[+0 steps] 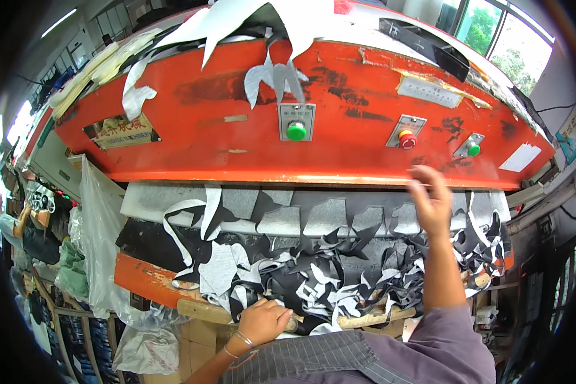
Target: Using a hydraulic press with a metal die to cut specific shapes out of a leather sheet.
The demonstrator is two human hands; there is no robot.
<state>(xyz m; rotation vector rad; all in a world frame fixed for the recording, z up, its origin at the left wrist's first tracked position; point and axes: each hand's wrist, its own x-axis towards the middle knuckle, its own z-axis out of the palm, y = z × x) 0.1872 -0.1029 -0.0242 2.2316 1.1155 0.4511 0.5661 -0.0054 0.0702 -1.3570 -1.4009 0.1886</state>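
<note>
The red machine stands at 12 o'clock. At 5 o'clock lie the scraps, black and pale grey, tangled and curling. The right hand, at 3 o'clock, is raised and open, fingers loosely bent. The left hand, near 6 o'clock, rests palm down, fingers curved; whether it grips, I cannot tell.

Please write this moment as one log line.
left hand: beside black-and-white scraps | right hand: raised near red machine, contact unclear

close fisheye view downward from head
</note>
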